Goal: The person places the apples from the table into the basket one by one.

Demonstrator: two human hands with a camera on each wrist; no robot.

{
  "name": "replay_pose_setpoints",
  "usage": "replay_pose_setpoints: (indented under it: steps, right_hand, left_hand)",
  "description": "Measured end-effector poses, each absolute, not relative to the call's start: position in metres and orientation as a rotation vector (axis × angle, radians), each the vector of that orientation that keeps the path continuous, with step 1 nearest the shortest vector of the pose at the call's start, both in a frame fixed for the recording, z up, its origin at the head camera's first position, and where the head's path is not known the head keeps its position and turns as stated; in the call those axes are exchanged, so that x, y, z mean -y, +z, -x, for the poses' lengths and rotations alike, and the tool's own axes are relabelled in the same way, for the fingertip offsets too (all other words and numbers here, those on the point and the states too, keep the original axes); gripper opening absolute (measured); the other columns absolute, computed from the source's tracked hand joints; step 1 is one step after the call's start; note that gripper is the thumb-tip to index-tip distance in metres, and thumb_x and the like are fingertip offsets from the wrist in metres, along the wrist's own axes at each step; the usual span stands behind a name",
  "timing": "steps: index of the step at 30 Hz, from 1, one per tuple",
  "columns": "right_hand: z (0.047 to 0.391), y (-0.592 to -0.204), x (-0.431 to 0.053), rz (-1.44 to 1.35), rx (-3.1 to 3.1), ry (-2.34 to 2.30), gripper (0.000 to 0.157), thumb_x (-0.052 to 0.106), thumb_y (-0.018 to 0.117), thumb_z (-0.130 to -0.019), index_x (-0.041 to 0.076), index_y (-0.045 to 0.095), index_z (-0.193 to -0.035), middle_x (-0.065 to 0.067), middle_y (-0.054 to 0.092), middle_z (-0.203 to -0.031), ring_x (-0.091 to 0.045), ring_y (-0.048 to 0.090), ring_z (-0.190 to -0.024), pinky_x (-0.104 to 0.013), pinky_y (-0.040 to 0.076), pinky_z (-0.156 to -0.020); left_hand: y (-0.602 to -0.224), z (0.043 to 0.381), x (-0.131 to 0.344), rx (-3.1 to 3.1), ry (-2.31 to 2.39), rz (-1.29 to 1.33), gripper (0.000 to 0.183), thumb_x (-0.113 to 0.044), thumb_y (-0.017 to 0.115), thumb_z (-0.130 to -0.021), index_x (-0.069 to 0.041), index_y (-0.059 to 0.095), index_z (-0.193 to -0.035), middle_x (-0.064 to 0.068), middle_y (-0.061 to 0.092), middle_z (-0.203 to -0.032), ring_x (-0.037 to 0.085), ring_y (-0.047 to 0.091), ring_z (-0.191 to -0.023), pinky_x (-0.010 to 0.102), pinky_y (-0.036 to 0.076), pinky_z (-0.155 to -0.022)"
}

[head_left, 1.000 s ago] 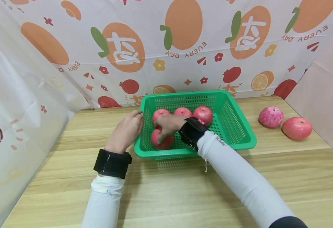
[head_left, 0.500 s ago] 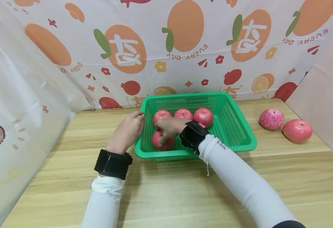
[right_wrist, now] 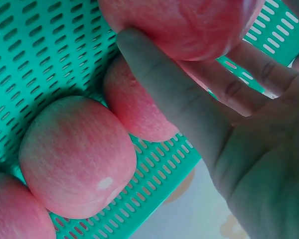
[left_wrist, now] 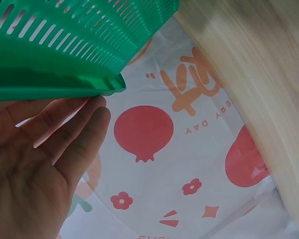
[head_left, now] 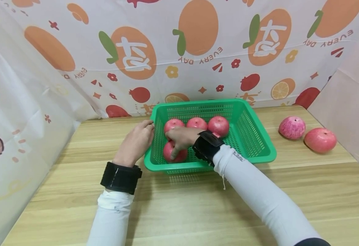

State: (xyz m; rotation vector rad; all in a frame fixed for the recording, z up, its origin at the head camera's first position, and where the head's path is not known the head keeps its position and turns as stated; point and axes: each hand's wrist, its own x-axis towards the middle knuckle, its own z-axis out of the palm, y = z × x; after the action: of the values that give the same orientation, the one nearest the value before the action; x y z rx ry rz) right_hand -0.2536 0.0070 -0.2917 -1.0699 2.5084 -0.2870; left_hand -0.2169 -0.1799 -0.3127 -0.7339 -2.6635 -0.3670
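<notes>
A green plastic basket (head_left: 210, 165) stands on the table, with several red apples inside. My right hand (head_left: 181, 136) reaches in from the right and grips the front-left apple (head_left: 174, 153), thumb on one side and fingers on the other. Close by, three more lie in a row along the back: a left apple (head_left: 173, 123), a middle apple (head_left: 196, 122) and a right apple (head_left: 218, 125). At the basket's left rim, my left hand (head_left: 135, 141) touches the outside; the left wrist view shows its fingers (left_wrist: 82, 144) nearly straight, tips under the rim.
To the right of the basket, a streaked pink apple (head_left: 292, 127) and a red apple (head_left: 320, 140) sit on the wooden table (head_left: 179, 205). A fruit-printed cloth (head_left: 197, 75) hangs behind, close to the basket's back edge.
The right hand's fingers have settled lower around the front-left apple, which stays almost in place. The left hand has kept its spot at the rim.
</notes>
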Motion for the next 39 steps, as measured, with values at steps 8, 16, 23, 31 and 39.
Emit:
replay_pose_setpoints:
  steps: [8,16,23,31,39]
  right_hand:
    - [0.254,-0.291,-0.007,1.084,-2.502,-0.274,0.040,0.028,0.086,-0.084,0.008,0.056,-0.101,0.000,0.052,-0.087,-0.015,0.049,-0.084,-0.023,0.041,-0.068]
    - [0.259,-0.292,-0.026,1.045,-2.429,-0.555,0.047,0.030,0.076,-0.093,-0.001,0.052,-0.120,-0.007,0.058,-0.101,-0.016,0.051,-0.091,-0.024,0.044,-0.077]
    - [0.261,-0.287,-0.034,1.093,-2.550,-0.545,0.055,0.034,0.073,-0.095,0.001,0.054,-0.135,-0.010,0.061,-0.121,-0.023,0.054,-0.110,-0.032,0.051,-0.090]
    - [0.264,-0.284,-0.040,1.222,-2.637,-0.526,0.032,0.027,0.072,-0.096,0.002,0.069,-0.116,-0.010,0.068,-0.112,-0.025,0.060,-0.106,-0.035,0.052,-0.090]
    - [0.266,-0.286,-0.049,1.181,-2.640,-0.531,0.027,0.022,0.070,-0.098,0.001,0.070,-0.115,-0.010,0.068,-0.110,-0.025,0.059,-0.105,-0.035,0.052,-0.091]
  left_hand:
    - [-0.313,0.218,0.179,2.673,-0.366,0.729,0.024,0.003,0.059,-0.100,0.019,0.064,-0.117,0.033,0.059,-0.129,0.046,0.060,-0.118,0.054,0.051,-0.099]
    - [-0.314,0.217,0.179,2.681,-0.370,0.730,0.025,0.003,0.061,-0.099,0.019,0.064,-0.118,0.032,0.059,-0.129,0.045,0.060,-0.118,0.054,0.051,-0.099]
    - [-0.313,0.218,0.179,2.670,-0.374,0.735,0.023,0.004,0.061,-0.098,0.019,0.064,-0.116,0.032,0.059,-0.128,0.045,0.061,-0.117,0.053,0.051,-0.098]
    - [-0.312,0.217,0.180,2.685,-0.376,0.718,0.025,0.004,0.062,-0.098,0.019,0.064,-0.117,0.033,0.058,-0.130,0.045,0.059,-0.119,0.054,0.051,-0.098]
    - [-0.312,0.218,0.179,2.669,-0.375,0.738,0.025,0.004,0.061,-0.098,0.019,0.064,-0.118,0.033,0.059,-0.128,0.045,0.061,-0.116,0.054,0.052,-0.097]
